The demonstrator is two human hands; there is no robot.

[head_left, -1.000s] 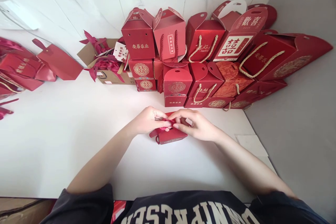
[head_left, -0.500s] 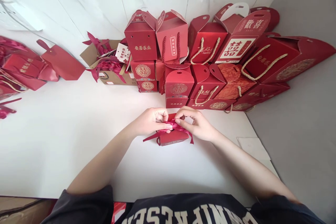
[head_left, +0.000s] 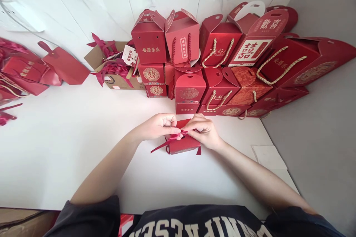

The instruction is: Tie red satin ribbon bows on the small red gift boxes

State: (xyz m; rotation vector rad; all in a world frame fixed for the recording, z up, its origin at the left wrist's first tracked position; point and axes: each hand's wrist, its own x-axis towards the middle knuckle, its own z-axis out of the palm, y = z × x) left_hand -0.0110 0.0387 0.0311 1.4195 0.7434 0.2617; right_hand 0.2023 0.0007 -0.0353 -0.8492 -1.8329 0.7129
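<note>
A small red gift box (head_left: pixel 183 145) sits on the white table (head_left: pixel 69 148) in front of me. A dark pink ribbon (head_left: pixel 164 143) crosses its top, and loose tails hang off its left and right sides. My left hand (head_left: pixel 158 126) pinches the ribbon at the box's top from the left, fingers closed. My right hand (head_left: pixel 204 130) pinches the same ribbon from the right, fingers curled. The two sets of fingertips nearly touch over the box.
A stack of red gift boxes and bags (head_left: pixel 217 63) with rope handles stands against the marble wall just behind my hands. A cardboard carton (head_left: pixel 116 70) holding ribbons and tags lies at the back left. More red bags (head_left: pixel 25 70) lie at the far left. A white sheet (head_left: pixel 268 157) lies at the right.
My hands have drawn closer together over the box. The ribbon, bunched under my fingers a second ago, now lies pulled across the top with tails out to both sides.
</note>
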